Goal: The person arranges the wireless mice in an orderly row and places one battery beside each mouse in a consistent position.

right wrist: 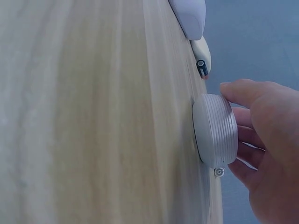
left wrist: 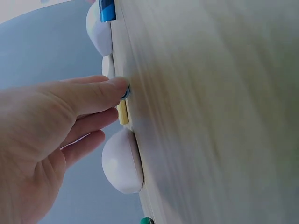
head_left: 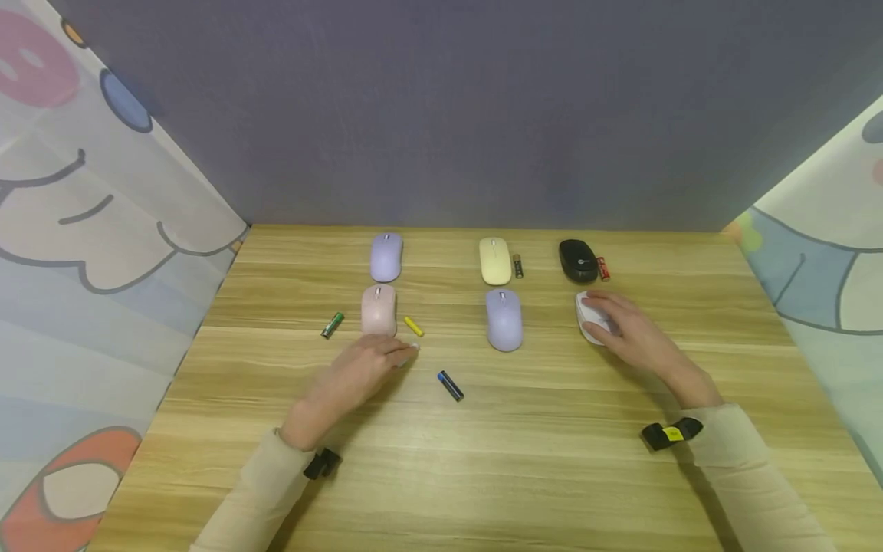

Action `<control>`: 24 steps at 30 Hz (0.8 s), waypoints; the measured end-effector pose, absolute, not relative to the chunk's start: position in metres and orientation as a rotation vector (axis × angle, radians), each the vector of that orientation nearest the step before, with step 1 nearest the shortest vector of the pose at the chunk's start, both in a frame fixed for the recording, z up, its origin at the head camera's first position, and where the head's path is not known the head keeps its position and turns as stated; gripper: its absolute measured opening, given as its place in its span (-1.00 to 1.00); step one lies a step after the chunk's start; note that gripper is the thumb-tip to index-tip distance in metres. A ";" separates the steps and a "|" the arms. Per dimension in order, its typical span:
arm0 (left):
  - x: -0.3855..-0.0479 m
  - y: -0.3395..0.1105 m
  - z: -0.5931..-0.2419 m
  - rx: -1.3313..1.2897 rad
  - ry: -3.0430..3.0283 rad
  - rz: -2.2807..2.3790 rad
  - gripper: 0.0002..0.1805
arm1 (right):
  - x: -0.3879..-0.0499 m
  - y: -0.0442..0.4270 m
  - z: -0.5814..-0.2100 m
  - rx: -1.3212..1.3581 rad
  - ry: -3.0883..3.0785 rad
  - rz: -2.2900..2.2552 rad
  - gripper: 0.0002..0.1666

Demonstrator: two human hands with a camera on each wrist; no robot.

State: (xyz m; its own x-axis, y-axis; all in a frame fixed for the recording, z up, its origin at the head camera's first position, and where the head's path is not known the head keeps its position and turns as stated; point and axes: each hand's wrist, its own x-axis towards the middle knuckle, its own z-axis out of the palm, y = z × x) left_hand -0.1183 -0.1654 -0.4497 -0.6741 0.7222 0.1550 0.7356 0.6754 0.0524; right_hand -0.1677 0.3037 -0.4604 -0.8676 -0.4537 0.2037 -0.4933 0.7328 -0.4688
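My left hand [head_left: 348, 377] is low over the wood beside the pink mouse [head_left: 379, 310]. Its thumb and a finger pinch a small object with a bluish end [left wrist: 125, 94], mostly hidden by the fingertips; the other fingers of that hand [left wrist: 56, 116] are loosely bent. A yellow battery [head_left: 414, 326] lies just beyond those fingertips. On the right, a white mouse [head_left: 588, 317] rests on the table, gripped by my right hand [head_left: 638, 337]. In the right wrist view the thumb and fingers of the hand [right wrist: 271, 135] hold opposite sides of the ribbed white mouse [right wrist: 217, 130].
Two purple mice [head_left: 386, 257] [head_left: 504, 320], a cream mouse [head_left: 495, 261] and a black mouse [head_left: 578, 261] stand on the wooden table [head_left: 497, 475]. Around them lie a green battery [head_left: 333, 325], a black-and-blue one [head_left: 451, 386], a dark one [head_left: 518, 266] and a red one [head_left: 603, 268].
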 end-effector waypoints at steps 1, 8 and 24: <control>-0.117 -0.165 -0.450 -1.208 -2.759 -0.166 -0.52 | -0.168 0.304 -0.460 0.782 -2.851 0.806 -0.45; -0.114 -0.159 -0.448 -1.221 -2.768 -0.173 -0.50 | -0.167 0.303 -0.460 0.776 -2.854 0.811 -0.46; -0.121 -0.146 -0.432 -1.424 -2.994 -0.295 -0.42 | -0.167 0.304 -0.461 0.771 -2.838 0.836 -0.45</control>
State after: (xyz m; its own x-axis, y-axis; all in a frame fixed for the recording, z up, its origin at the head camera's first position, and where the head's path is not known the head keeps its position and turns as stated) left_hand -0.1211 -0.1463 -0.4317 -0.6197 0.7794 -0.0921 0.7465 0.6216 0.2375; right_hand -0.1669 0.3035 -0.4613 -0.8695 -0.4443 0.2158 -0.4904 0.7237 -0.4856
